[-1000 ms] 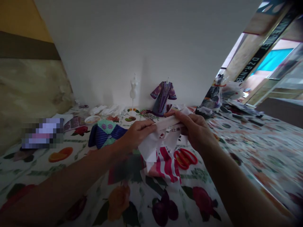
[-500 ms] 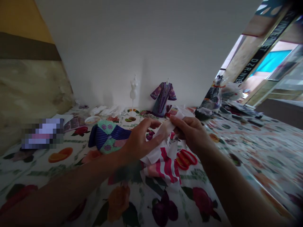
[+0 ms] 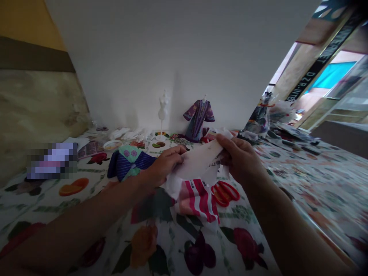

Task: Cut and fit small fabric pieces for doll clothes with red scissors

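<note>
A thin white sheet with dark print [image 3: 198, 159] is stretched between my two hands above the table; whether it is paper, cloth or plastic I cannot tell. My left hand [image 3: 168, 163] pinches its left end, the thumb hidden in part. At the upper right corner, my right hand [image 3: 240, 155] grips it between thumb and fingers. Just below lies a pink-and-white striped piece [image 3: 198, 201], partly covered by the sheet. Red-handled scissors [image 3: 225, 193] rest to its right, blades out of sight. A blue and green patterned cloth item [image 3: 128, 163] sits beyond my left forearm.
Against the wall stand a bare white mini mannequin [image 3: 163, 109] and another in a purple robe [image 3: 199, 117]. A blurred-out phone-like object [image 3: 53, 161] lies at left, near a small round dish [image 3: 112, 145]. Plastic bags [image 3: 263, 117] crowd the right back. Fruit-print tablecloth [image 3: 115, 226] covers the table.
My left fingers have closed on the white sheet, where they were spread before. The sheet is now pulled out wider and flatter, and my right hand has shifted slightly right.
</note>
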A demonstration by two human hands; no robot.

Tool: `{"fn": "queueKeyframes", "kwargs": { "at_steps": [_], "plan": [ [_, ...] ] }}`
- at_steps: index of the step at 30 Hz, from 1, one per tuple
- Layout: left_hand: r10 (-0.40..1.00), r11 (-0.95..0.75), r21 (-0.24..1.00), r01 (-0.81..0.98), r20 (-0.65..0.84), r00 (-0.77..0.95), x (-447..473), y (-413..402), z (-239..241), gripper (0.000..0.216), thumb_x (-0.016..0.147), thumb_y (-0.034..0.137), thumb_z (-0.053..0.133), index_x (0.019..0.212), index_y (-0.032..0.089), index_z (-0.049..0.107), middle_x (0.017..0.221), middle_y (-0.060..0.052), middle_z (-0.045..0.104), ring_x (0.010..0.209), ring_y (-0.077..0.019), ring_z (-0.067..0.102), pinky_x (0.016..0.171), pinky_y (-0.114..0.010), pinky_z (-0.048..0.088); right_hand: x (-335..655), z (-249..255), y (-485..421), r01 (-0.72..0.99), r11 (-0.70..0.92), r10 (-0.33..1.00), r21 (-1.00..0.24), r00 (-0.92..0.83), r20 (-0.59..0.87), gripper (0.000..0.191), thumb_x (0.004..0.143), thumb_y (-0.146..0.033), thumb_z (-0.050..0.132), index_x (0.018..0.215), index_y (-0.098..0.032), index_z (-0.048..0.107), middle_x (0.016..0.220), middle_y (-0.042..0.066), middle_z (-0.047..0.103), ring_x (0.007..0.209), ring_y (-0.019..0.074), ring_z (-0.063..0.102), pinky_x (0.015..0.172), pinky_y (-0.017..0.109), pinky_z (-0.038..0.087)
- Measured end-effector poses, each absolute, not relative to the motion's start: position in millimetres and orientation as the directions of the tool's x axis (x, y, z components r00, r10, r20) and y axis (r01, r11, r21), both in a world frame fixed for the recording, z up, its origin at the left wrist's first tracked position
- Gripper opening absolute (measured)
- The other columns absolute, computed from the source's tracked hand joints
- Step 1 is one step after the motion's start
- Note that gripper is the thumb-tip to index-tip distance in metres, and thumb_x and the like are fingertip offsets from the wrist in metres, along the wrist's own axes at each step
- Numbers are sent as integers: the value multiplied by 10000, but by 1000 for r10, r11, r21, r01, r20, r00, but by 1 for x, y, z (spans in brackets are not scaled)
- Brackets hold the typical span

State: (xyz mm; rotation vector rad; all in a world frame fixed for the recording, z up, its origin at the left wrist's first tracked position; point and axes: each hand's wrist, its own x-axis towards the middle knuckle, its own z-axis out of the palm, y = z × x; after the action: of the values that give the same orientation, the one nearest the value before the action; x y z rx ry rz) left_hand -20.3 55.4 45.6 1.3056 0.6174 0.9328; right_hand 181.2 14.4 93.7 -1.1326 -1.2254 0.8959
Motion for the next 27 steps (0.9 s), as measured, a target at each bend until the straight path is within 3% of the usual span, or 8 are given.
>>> {"fn": "queueKeyframes", "kwargs": {
  "at_steps": [5,10,12,15,19,21,24,27],
  "plan": [
    [806,-35,986,-165,126,579,-22,49,50,316,741,327,774,968,198,597,830,15,640,664,-105,555,592,-211,404,181,92,20,-27,183,976,-983,129,178,579,648,-626,872,537,-226,469,464,-74,345,386,56,266,345,235,183],
    [808,-47,982,-182,144,571,-21,54,43,124,767,210,657,878,191,606,652,64,535,476,-56,409,464,-195,287,183,92,22,-56,169,980,-984,111,162,577,644,-611,884,545,-213,478,467,-91,319,383,35,225,335,214,163],
    [798,-19,975,-222,148,584,-22,58,42,80,775,235,650,822,184,610,629,54,539,465,-64,440,464,-202,316,187,92,24,-85,168,980,-982,124,157,547,633,-580,904,563,-208,508,480,-89,332,390,36,241,338,208,171],
    [689,16,982,-187,125,714,-28,63,43,156,795,302,715,839,155,685,686,1,632,581,-102,569,563,-216,417,196,92,27,-87,202,977,-976,95,193,492,668,-533,899,587,-201,545,489,-80,359,412,46,264,355,204,177],
    [510,24,995,-96,70,858,-36,66,47,250,819,381,777,848,134,752,787,-42,700,692,-120,600,646,-220,435,203,88,31,-69,237,971,-969,44,235,395,752,-474,851,668,-199,581,516,-82,384,432,54,288,381,194,188],
    [523,104,988,-116,45,851,-35,65,45,310,820,455,777,836,148,744,778,-33,697,719,-134,609,675,-228,451,201,85,30,-65,230,973,-971,5,231,357,748,-457,854,700,-196,616,530,-84,393,431,53,285,382,194,189],
    [491,376,912,-164,-46,870,-27,63,37,473,827,630,695,902,164,737,833,-55,722,838,-197,662,793,-286,508,195,80,27,-31,260,959,-965,-112,262,265,780,-428,834,779,-193,710,529,-82,396,438,58,273,386,196,191],
    [454,559,812,-166,-132,881,-18,57,32,505,917,628,571,974,155,738,899,-82,750,900,-223,685,882,-327,517,187,73,24,-56,316,924,-947,-209,321,164,825,-366,805,917,-230,794,584,-51,491,464,72,337,401,198,260]
  ]
}}
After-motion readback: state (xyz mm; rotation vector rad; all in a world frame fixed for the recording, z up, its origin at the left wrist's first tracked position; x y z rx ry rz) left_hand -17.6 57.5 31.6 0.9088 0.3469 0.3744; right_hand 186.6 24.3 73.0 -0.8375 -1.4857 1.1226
